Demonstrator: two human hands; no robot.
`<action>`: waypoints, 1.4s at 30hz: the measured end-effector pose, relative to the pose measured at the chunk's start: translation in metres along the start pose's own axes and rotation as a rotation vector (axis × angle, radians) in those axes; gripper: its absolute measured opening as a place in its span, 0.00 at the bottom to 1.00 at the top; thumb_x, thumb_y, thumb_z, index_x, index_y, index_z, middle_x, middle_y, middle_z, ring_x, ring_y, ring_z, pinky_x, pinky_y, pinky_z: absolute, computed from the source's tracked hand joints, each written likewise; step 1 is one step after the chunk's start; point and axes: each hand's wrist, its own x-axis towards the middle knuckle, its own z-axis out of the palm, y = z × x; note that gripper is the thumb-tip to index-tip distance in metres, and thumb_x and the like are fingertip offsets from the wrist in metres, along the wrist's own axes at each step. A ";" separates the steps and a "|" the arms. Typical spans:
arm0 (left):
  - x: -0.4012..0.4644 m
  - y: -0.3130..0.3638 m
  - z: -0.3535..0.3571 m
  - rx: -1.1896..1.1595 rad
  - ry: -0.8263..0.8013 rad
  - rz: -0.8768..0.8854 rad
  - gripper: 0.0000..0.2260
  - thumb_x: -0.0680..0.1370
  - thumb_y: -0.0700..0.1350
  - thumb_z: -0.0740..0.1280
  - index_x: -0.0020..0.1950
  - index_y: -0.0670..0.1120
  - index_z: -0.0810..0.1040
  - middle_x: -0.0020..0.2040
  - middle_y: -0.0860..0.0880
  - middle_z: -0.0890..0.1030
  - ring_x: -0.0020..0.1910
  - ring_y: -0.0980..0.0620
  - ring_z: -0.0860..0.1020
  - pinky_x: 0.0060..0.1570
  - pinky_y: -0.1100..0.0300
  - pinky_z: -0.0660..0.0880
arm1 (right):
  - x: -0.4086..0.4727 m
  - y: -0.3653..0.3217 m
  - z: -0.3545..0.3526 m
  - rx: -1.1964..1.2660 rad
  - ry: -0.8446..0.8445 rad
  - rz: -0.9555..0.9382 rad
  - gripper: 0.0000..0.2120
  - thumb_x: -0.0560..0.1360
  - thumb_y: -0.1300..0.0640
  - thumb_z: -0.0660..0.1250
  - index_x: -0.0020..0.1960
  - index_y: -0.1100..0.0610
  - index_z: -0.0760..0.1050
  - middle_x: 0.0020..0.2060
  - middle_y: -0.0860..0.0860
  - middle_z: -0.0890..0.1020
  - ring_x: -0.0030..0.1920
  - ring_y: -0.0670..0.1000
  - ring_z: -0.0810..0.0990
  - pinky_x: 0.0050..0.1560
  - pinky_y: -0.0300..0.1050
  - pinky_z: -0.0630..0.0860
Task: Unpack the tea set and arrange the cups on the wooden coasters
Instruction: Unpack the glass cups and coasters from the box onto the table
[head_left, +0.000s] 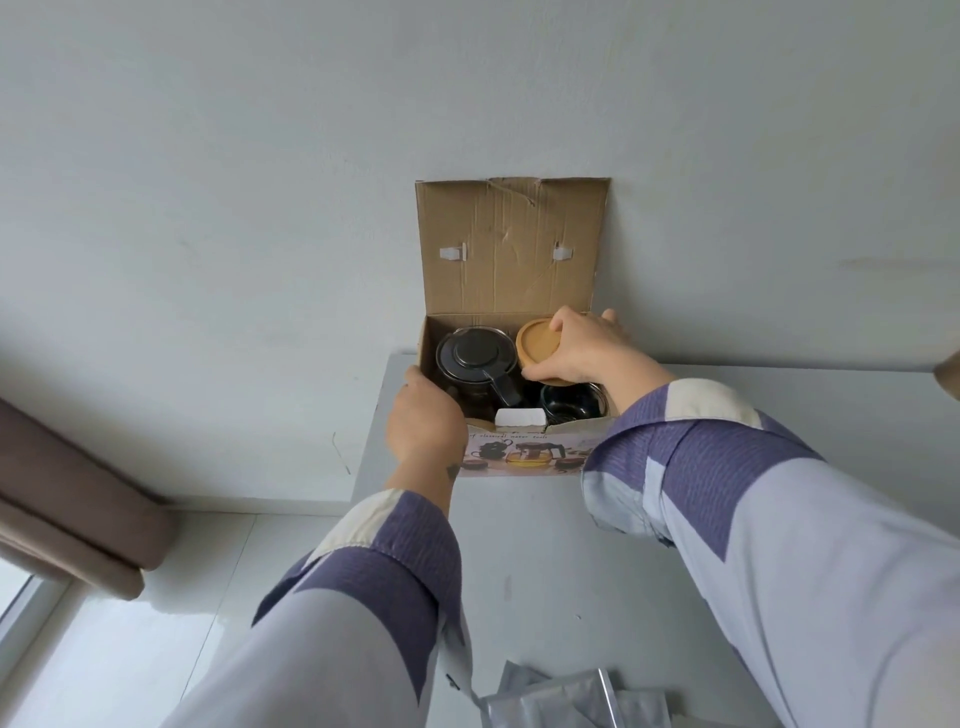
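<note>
An opened cardboard box (524, 457) is seen on a pale grey tabletop (524, 561), pushed against a white wall (260, 156), its lid flap (511, 249) standing upright at 12 o'clock with two white tabs set in it. The printed front panel of the box, showing a tea set, faces the camera.

A round wooden coaster (536, 339) is gripped at its edge by the right hand (584, 351), thumb at the near rim and fingers curled over the far side; the coaster is held tilted above the right-hand half of the box, at about 1 o'clock from the box's centre. Whether more coasters are stacked beneath it cannot be told.

The left hand (423, 415) is closed around the left front corner of the box, at 9 o'clock, fingers bent over the side wall.

Inside the box, a glass teapot with a black lid (475, 356) is lodged in the left half, its black handle pointing toward 5 o'clock. A dark glass cup (569, 402) is seen in the right half, directly below the raised coaster. A white foam block (521, 417) is wedged against the inner front wall between them.

Both arms are covered by striped purple and pale blue sleeves (727, 467). Silvery foil packets (566, 696) lie on the tabletop at 6 o'clock, well apart from the box. A brown curtain (67, 499) hangs at 8 o'clock.
</note>
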 end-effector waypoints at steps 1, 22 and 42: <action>0.000 0.000 0.001 0.001 0.004 -0.003 0.15 0.78 0.36 0.55 0.64 0.43 0.67 0.57 0.42 0.78 0.54 0.40 0.78 0.51 0.49 0.77 | 0.000 0.001 0.002 -0.002 0.025 -0.001 0.38 0.64 0.33 0.70 0.67 0.50 0.65 0.65 0.52 0.73 0.65 0.58 0.64 0.59 0.53 0.67; -0.106 0.129 0.085 0.268 -0.012 0.567 0.27 0.78 0.35 0.53 0.77 0.43 0.53 0.78 0.46 0.56 0.76 0.48 0.55 0.75 0.54 0.51 | -0.076 0.218 -0.029 0.327 0.099 0.286 0.38 0.62 0.38 0.73 0.66 0.53 0.66 0.62 0.56 0.72 0.61 0.58 0.74 0.59 0.47 0.73; -0.205 0.196 0.279 0.775 -0.674 0.508 0.55 0.69 0.58 0.73 0.77 0.41 0.35 0.76 0.45 0.32 0.77 0.47 0.37 0.75 0.50 0.54 | 0.005 0.432 0.012 0.355 0.242 0.360 0.35 0.64 0.43 0.74 0.65 0.55 0.67 0.62 0.57 0.69 0.65 0.60 0.67 0.60 0.51 0.70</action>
